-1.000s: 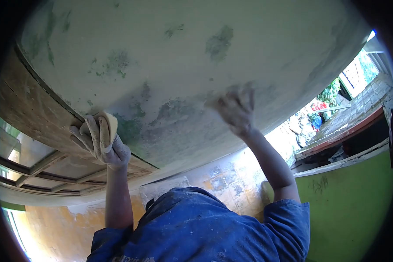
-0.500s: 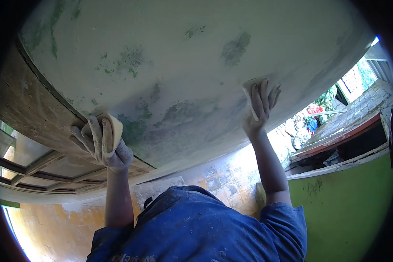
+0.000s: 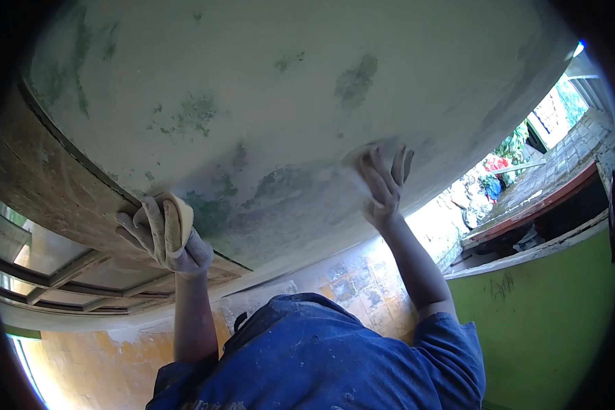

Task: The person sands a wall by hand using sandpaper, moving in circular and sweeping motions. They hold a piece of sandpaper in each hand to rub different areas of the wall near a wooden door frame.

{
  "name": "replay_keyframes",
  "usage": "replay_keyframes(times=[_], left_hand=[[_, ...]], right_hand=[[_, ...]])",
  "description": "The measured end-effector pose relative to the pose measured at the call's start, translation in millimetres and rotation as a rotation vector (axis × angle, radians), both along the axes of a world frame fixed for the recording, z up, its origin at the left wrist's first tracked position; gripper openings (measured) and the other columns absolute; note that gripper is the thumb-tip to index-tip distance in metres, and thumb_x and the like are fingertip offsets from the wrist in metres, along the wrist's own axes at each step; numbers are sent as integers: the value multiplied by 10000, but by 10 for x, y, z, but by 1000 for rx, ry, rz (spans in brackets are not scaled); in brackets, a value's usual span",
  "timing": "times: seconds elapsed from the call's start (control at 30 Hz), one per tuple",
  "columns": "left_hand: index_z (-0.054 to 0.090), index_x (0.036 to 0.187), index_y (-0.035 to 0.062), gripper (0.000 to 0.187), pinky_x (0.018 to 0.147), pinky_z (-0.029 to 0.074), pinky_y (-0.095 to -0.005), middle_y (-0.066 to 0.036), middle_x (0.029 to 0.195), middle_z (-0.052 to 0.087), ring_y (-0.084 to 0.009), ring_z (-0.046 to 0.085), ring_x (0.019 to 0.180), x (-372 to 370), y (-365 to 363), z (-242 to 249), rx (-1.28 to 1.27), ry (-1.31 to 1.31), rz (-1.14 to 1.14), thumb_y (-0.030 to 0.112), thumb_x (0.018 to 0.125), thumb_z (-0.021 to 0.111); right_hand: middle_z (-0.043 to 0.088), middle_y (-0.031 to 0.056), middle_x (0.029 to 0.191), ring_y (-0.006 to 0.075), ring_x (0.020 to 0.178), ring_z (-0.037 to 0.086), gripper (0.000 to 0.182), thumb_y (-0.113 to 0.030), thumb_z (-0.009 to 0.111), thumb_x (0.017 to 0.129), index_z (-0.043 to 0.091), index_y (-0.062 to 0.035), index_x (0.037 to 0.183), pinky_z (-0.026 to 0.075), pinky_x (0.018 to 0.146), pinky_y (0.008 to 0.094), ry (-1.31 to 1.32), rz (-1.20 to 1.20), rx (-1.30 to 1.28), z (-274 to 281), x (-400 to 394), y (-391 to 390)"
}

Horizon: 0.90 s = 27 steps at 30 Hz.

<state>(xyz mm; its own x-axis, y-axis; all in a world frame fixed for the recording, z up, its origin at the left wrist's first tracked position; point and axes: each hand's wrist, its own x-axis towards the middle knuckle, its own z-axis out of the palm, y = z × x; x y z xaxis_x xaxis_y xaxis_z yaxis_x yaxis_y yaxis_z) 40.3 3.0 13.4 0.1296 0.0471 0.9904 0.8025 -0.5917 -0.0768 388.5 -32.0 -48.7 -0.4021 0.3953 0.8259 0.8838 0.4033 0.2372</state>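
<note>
My left hand, coated in pale dust, is closed around a cream-coloured folded sheet. It is beside the dark edge between the plastered surface and the brown wooden frame. My right hand, also dusty, lies against the pale plastered surface with its fingers stretched. Under those fingers is a pale sheet, like sandpaper, blurred by motion and mostly covered by the hand. Green and grey patches mark the plaster between both hands.
A brown wooden frame with glass panes is at the left. To the right, a ledge tops a green wall, with a tiled roof and plants beyond. Worn yellowish tiles show behind my blue shirt.
My right hand has slid left and slightly down along the plaster with its sheet. My left hand sits slightly lower and further right in view, the whole view having shifted a little.
</note>
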Motion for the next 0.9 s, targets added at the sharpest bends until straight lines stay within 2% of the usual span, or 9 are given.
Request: replay_keyframes(times=[0.07,0.2,0.27,0.37,0.47,0.53,0.6,0.73,0.9], left_hand=[[533,1200,63,367,1079,129,-617,-175,1338,482,-469,242,1333,-16,0,-12,0,8,-9,284,972,349],[527,1220,39,383,1084,112,-609,-193,1350,464,-462,229,1341,-61,-10,-18,-39,52,-11,271,969,353],[528,1226,29,393,1085,98,-607,-197,1357,454,-462,235,1339,-16,-32,10,-26,57,1,266,970,349],[531,1235,11,409,1087,72,-605,-196,1373,435,-466,240,1335,4,-38,34,-11,59,3,259,971,342],[536,1238,3,421,1085,63,-605,-185,1390,420,-479,233,1332,9,-34,33,-7,73,-16,260,971,337],[533,1244,6,424,1084,74,-606,-182,1396,413,-481,223,1335,61,-87,42,-58,14,15,261,969,337],[524,1252,14,414,1086,81,-611,-185,1399,405,-476,218,1338,27,-86,43,-54,51,17,245,967,331],[500,1270,24,410,1091,75,-618,-184,1404,396,-468,235,1334,0,-14,16,-14,77,-5,226,961,320],[498,1273,32,422,1086,75,-627,-177,1402,400,-467,250,1329,-55,8,-3,-14,93,-20,252,955,329]], right_hand=[[479,-30,1368,297,1392,205,367,-326,535,862,590,-240,1215,-17,1105,610,240,49,-45,-75,-101,0],[490,-2,1356,317,1388,208,378,-337,590,830,600,-226,1191,-10,1104,615,76,-69,17,94,-80,-94],[454,-37,1383,306,1395,188,510,-325,685,745,559,-266,1236,-1,1102,627,270,-125,25,43,-188,-112],[437,-69,1393,290,1407,141,628,-213,715,711,489,-297,1291,25,1120,603,65,34,-113,-100,-337,-163],[359,-83,1444,274,1409,136,709,-233,738,673,450,-312,1317,23,1128,592,198,-162,-39,97,-264,-137],[333,-84,1460,271,1411,127,745,-250,741,665,424,-320,1335,9,1130,585,313,-92,55,20,-321,-98],[371,-68,1442,280,1412,123,664,-201,703,718,450,-303,1323,-2,1130,580,220,86,-128,-78,-413,-132],[312,-89,1470,260,1411,125,769,-232,733,696,370,-323,1367,5,1137,573,257,-212,58,174,-223,-54],[323,-54,1469,255,1402,171,765,-166,800,619,480,-314,1299,66,1142,553,220,84,-98,-82,-410,-110]])
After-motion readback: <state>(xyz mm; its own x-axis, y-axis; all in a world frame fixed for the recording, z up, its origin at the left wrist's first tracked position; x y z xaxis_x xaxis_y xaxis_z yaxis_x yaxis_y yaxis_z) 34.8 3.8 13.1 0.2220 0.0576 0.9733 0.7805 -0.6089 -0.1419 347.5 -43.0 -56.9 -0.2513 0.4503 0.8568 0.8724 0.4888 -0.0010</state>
